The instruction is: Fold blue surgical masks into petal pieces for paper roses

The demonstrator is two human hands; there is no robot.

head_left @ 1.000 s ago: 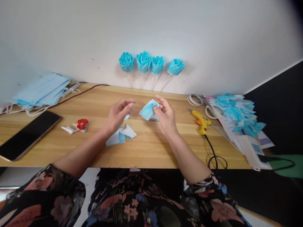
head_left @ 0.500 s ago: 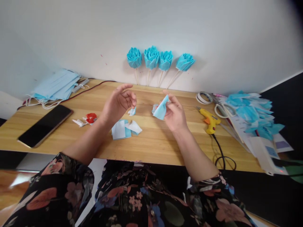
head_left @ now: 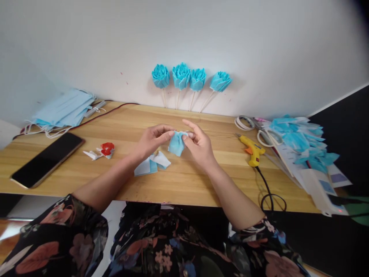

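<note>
A small light-blue fabric piece [head_left: 176, 144] is stretched between my two hands above the middle of the table. My left hand [head_left: 154, 141] pinches its upper left corner between thumb and fingers. With the thumb on its front, my right hand [head_left: 198, 145] grips the upper right side; the fingers behind the piece are partly hidden. Just below my left hand lie several cut fabric squares [head_left: 146, 167], white and light blue. Four-petalled detail cannot be made out on the blue fabric flowers [head_left: 181, 76], which lean on sticks against the wall.
A yellow glue gun [head_left: 253, 151] with a black cord lies at right, near scissors [head_left: 269, 137], a tape roll [head_left: 244, 123] and piled blue fabric pieces [head_left: 300, 134]. On the left are a phone [head_left: 47, 159], face masks [head_left: 65, 109] and red and white scraps [head_left: 107, 149].
My left hand was open and apart; it has moved right and taken hold of the blue piece. My right hand has brought the piece left, and it now hangs spread between both hands.
</note>
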